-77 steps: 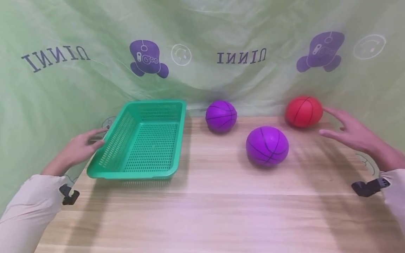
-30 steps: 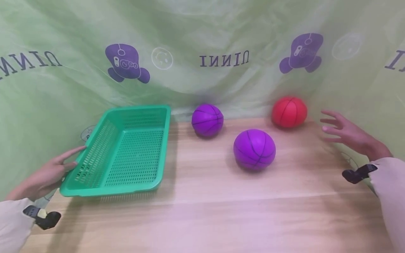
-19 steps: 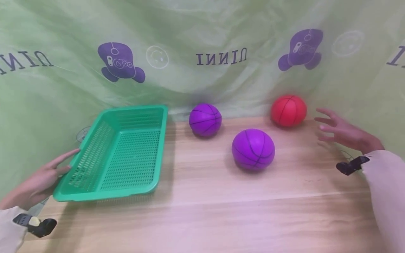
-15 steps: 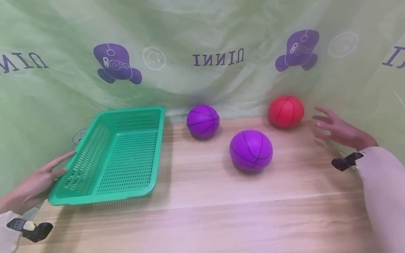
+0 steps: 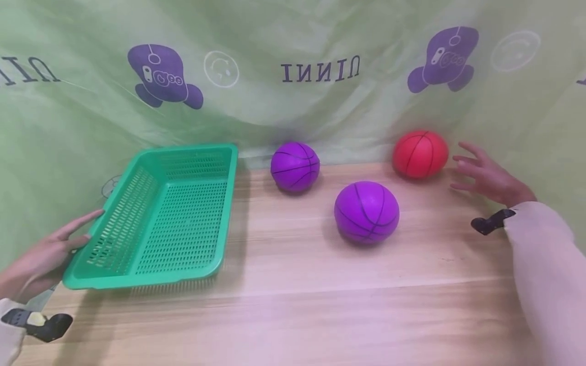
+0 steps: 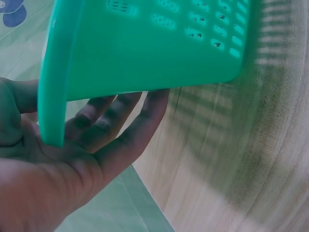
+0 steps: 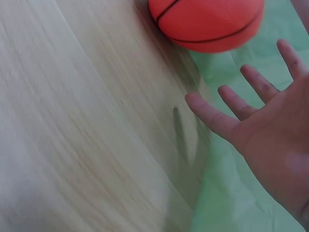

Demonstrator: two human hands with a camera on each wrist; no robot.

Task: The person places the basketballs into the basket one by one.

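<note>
My left hand (image 5: 68,236) lies with straight fingers against the outer left wall of a green perforated basket (image 5: 114,223) standing on the wooden table. In the left wrist view the basket (image 6: 145,48) has its rim across my palm, and my left hand (image 6: 96,130) reaches along its wall. My right hand (image 5: 471,170) hovers with spread fingers just right of a red ball (image 5: 420,154), apart from it. The right wrist view shows my right hand (image 7: 251,106) empty below the red ball (image 7: 207,21). Two purple balls (image 5: 294,166) (image 5: 366,212) rest between basket and red ball.
A green printed cloth (image 5: 293,101) hangs behind and around the wooden table (image 5: 320,305). Bare wood stretches in front of the balls and basket. Black wrist mounts (image 5: 490,223) (image 5: 41,325) sit on both sleeves.
My left hand and the basket's near left corner have shifted left and toward me. My right hand has drawn slightly back from the red ball. The balls have stayed in place.
</note>
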